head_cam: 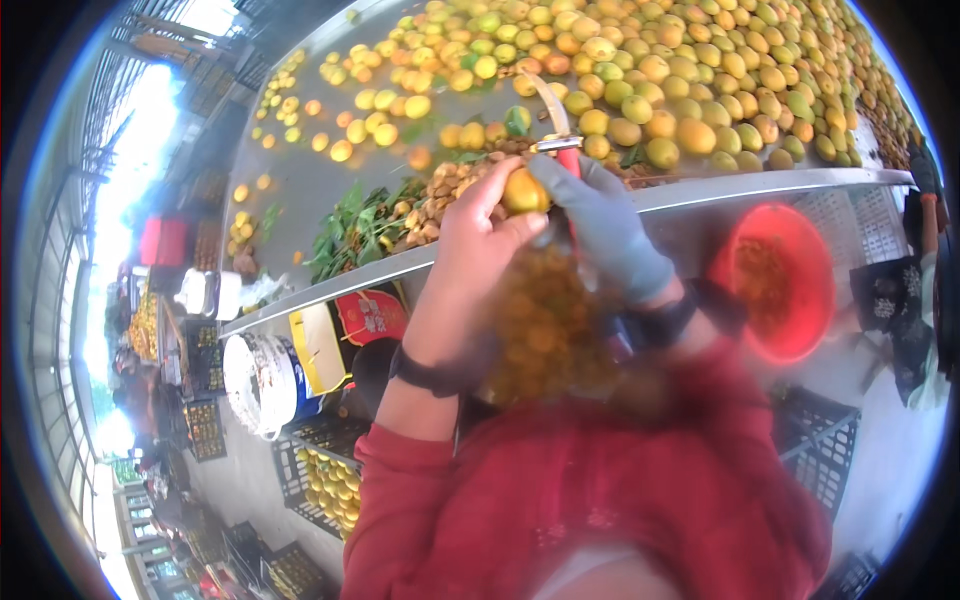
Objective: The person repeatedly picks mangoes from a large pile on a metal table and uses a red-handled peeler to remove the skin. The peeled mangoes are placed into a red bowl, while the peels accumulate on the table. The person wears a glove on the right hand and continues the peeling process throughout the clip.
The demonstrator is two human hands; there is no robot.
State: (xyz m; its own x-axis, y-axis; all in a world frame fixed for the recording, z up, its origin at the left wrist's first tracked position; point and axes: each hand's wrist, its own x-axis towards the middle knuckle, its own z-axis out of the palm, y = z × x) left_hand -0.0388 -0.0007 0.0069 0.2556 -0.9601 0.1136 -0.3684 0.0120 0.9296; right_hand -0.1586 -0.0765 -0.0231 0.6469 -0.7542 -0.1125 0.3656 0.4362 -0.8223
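Observation:
My bare left hand (487,217) holds a round yellow-orange fruit (525,192) between fingers and thumb. Close against the fruit's right side is my gloved right hand (611,217), closed around the red handle (570,162) of a curved knife. Its blade (551,101) points up and away over the table, with a metal fitting at the handle's top. Beyond my hands, brown pits (448,187) lie heaped near the metal table's edge, beside green leafy stems (360,229). Below my hands is a blurred mass of orange-brown pieces (551,322); its holder is unclear.
Many yellow and orange fruits (697,135) cover the table, bounded by a raised metal rim (750,185). A red bucket (817,292) with orange pieces stands lower right. At left are a white bucket (259,382) and a black crate (289,469) of fruit. Someone's arm (930,232) shows far right.

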